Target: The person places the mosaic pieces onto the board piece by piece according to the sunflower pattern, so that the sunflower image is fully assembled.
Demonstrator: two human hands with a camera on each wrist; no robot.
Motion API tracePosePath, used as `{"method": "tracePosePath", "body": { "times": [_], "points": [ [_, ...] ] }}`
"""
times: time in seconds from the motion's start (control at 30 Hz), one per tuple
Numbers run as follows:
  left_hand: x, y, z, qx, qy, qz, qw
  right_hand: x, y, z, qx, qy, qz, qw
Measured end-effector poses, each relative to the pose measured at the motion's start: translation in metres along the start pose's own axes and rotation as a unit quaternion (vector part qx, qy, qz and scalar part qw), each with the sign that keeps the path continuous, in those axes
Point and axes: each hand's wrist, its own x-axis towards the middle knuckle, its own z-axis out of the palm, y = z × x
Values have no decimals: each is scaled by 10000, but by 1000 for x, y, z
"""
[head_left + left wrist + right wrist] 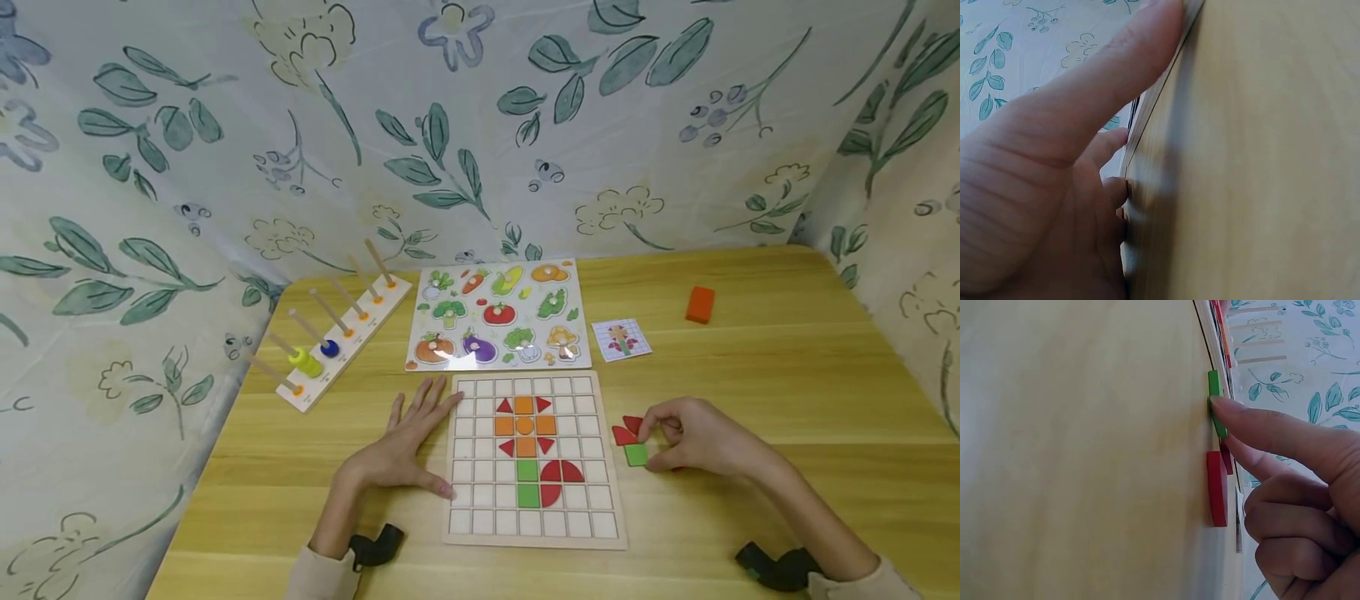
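Observation:
A pale wooden grid board (483, 525) lies on the table with orange, red and green pieces forming a flower in its cells. Along its left edge the left hand (401, 454) is spread, with the thumb (1129, 56) and index fingertip at the rim. To the right of the board, the right hand (697, 437) pinches a green square piece (636, 455) between thumb and index finger; the thumb also shows against the green piece (1215, 384) in the right wrist view. Red pieces (623, 435) lie beside it, and another red piece (1217, 490) lies nearer the palm.
Behind the board lies a vegetable puzzle (487, 333). A peg rack (337, 362) with yellow and blue rings stands at the left. To the right are a small pattern card (637, 346) and an orange block (700, 305). Floral cloth (480, 108) hangs around the table.

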Motion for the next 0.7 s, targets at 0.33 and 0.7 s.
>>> {"method": "tracePosePath", "body": {
  "times": [0.33,0.7],
  "points": [
    [0,-3,1,16,11,32,10000,2,-5,3,-42,-113,-46,9999],
    [1,-3,1,33,-15,-38,10000,3,-49,36,185,-20,-367,9992]
  ]
}}
